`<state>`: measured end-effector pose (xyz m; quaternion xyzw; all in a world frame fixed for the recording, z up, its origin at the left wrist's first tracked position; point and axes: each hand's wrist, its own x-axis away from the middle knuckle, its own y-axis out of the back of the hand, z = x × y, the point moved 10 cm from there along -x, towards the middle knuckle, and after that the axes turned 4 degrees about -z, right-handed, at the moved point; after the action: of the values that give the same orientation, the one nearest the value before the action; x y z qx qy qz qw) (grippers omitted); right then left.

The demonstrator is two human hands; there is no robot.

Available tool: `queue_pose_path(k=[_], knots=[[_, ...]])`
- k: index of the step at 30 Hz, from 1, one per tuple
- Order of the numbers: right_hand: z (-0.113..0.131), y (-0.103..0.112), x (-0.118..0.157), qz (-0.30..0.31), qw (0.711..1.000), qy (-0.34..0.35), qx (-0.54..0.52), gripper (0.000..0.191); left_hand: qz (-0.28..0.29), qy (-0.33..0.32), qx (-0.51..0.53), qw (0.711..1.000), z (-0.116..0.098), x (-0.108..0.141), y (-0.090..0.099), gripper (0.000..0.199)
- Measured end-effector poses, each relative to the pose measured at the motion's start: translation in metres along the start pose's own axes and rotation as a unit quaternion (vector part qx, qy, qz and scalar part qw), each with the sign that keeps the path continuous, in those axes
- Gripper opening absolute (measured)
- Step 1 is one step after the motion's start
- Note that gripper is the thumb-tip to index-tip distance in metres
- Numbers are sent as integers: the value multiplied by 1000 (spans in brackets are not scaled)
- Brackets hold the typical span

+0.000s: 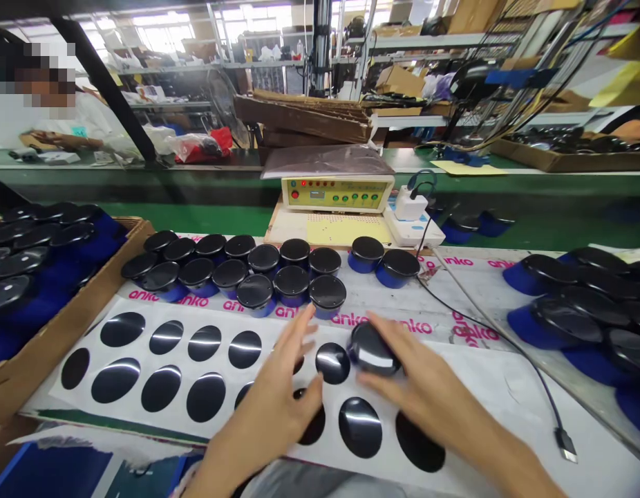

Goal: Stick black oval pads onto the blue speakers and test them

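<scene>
My right hand (pixel 422 370) is closed around a round blue device with a glossy black top (pixel 372 349), tilted above the white sheet (pixel 333 400). My left hand (pixel 273 398) hovers over the same sheet with fingers apart and nothing in them, hiding some of the black round stickers (pixel 360 427) laid out there in rows. Just beyond the fingertips stands a group of similar blue devices with black lids (pixel 327 294). Two more of them (pixel 397 266) sit a little to the right of that group.
A cardboard box (pixel 99 287) of blue devices stands at left, and several more (pixel 561 321) sit at right. A black USB cable (pixel 527 353) crosses the table's right side. Behind are a control box (pixel 338 194) and a white power adapter (pixel 410 204). A person (pixel 86 117) sits far left.
</scene>
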<state>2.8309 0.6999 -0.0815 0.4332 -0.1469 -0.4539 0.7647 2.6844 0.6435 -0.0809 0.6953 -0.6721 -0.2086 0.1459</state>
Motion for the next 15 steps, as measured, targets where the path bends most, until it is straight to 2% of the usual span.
queue_pose_path(k=[2, 3, 6, 8, 9, 10, 12, 14, 15], knots=[[-19, 19, -22, -57, 997, -14, 47, 63, -77, -37, -122, 989, -13, -18, 21, 49], [-25, 24, -33, -62, 995, -12, 76, 64, -100, -60, -190, 975, -21, -28, 24, 44], [-27, 29, -50, -42, 987, 18, 157, 64, -129, -111, -370, 913, -35, -57, 12, 53], [-16, 36, -42, -43, 983, 35, 173, 56, -137, -125, -438, 880, -38, -70, 3, 56], [-7, 35, -32, -22, 986, 45, 156, 49, -140, -129, -451, 872, -39, -72, 0, 57], [1, 30, -19, 25, 990, 55, 126, 40, -140, -132, -458, 868, -40, -71, -3, 55], [12, 9, 15, 168, 983, 52, 45, 28, -144, -140, -435, 878, -44, -59, -8, 53], [14, -8, 47, 282, 959, 20, -8, 33, -138, -135, -346, 918, -44, -38, -15, 55], [13, -12, 56, 306, 952, 6, -17, 36, -129, -125, -280, 943, -41, -28, -20, 58]])
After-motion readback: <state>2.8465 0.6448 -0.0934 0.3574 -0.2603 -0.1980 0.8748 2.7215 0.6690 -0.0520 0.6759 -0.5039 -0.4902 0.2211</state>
